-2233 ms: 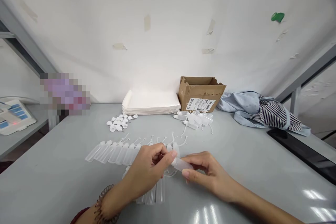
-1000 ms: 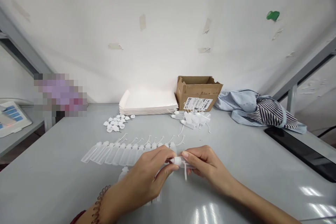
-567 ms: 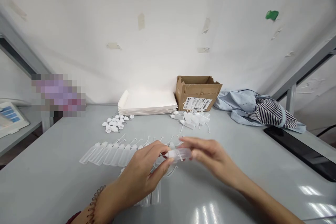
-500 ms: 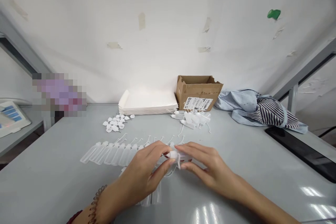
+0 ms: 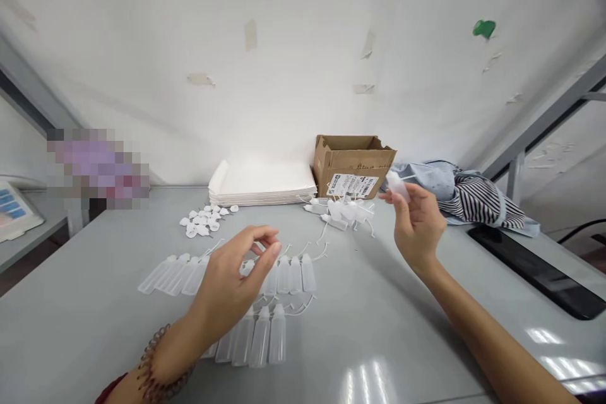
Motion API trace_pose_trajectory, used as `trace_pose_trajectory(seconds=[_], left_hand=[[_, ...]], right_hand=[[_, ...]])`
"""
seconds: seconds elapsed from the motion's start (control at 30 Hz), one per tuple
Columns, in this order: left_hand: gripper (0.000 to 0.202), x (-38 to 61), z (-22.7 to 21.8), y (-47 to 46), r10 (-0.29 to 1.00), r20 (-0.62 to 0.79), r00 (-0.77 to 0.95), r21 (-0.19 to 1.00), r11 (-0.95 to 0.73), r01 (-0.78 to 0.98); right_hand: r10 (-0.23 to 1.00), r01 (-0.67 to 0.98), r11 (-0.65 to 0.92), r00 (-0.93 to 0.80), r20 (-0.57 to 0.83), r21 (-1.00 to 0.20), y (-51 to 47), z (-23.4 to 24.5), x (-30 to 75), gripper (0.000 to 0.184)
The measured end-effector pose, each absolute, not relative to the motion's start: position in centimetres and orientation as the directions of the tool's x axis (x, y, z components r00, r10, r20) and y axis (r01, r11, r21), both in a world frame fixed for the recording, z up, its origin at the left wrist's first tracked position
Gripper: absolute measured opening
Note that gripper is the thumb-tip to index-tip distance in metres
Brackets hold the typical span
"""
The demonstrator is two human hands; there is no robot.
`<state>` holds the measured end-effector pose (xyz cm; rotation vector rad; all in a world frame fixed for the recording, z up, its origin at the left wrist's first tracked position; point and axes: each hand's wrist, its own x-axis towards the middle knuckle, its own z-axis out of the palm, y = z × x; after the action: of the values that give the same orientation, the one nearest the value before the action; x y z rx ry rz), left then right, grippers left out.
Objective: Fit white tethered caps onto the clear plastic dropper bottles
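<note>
A pale wall [image 5: 293, 19] with scraps of tape stands behind a smooth, glossy grey worktop [image 5: 350, 334]. At the right lies crumpled blue cloth [image 5: 438, 182], partly striped dark and white, with a long, black, round-cornered slab [image 5: 537, 271] just in front. Toward the back, a stack of flat white sheets [image 5: 262, 184] sits beside an open brown cardboard box [image 5: 357, 159]; its white printed label [image 5: 353, 185] is too small to read. The left hand [image 5: 230, 284] hangs above two rows of capped, translucent plastic bottles [image 5: 277, 338], its fingers holding nothing, a narrow gap between them and the thumb. The right hand [image 5: 421, 227] pinches a white translucent bottle [image 5: 398, 185], raised near the box, tilted. More bottles lie heaped [image 5: 348, 211] before the box; small white pointed caps [image 5: 201, 221] are scattered farther left.
</note>
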<state>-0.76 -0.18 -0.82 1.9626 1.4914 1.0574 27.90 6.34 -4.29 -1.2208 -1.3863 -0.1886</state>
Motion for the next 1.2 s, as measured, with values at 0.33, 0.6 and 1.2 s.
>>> trace_pose_trajectory(seconds=[0.33,0.6,1.2], left_hand=[[0.030,-2.1,0.0,1.0,0.939,0.324,-0.115,0.754,-0.183,0.630],[0.027,-7.8,-0.7,4.6,0.948,0.318,-0.032,0.439,-0.117,0.891],[0.035,-12.0,-2.9,7.0,0.994,0.076,0.079,0.188,-0.092,0.978]], right_hand=[[0.712,0.824,0.382,0.026,0.701,-0.418,9.2,-6.0,29.0,0.031],[0.693,0.751,0.556,-0.182,0.698,-0.357,4.6,-5.1,25.0,0.019],[0.434,0.349,0.901,-0.720,0.542,-0.258,-3.0,-4.2,18.6,0.023]])
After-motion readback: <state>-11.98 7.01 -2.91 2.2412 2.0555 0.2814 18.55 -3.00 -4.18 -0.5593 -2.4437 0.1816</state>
